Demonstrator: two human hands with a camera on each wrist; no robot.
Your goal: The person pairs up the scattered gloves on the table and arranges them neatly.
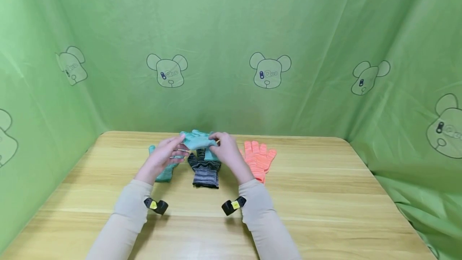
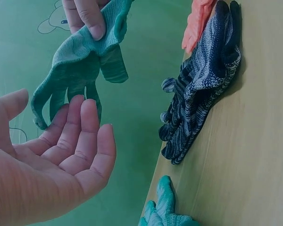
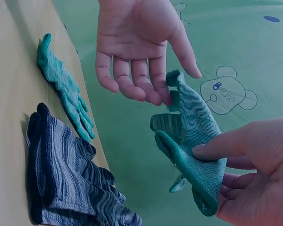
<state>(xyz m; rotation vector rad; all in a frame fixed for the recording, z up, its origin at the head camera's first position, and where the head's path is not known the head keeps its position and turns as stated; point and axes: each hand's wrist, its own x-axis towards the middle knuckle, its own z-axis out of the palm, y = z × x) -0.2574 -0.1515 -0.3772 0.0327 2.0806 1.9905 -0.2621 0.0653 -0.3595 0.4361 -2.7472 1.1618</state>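
Note:
A teal knitted glove (image 1: 197, 141) is held up above the table between my two hands. My right hand (image 1: 229, 151) pinches it near the cuff, thumb on top, as the right wrist view shows. My left hand (image 2: 61, 160) is palm up with its fingers loosely bent, their tips at the dangling fingers of the glove (image 2: 75, 70). Whether they touch it I cannot tell. Below lies a black-and-grey glove pair (image 1: 205, 173), partly covered by the raised glove in the head view. Another teal glove (image 3: 66, 89) rests on the table, partly hidden behind my left hand in the head view.
Orange gloves (image 1: 258, 159) lie on the wooden table (image 1: 325, 196), right of the black-and-grey pair and partly behind my right hand. Green curtains (image 1: 223, 99) with bear-head prints hang along the back and both sides. A black device with a strap sits on each wrist.

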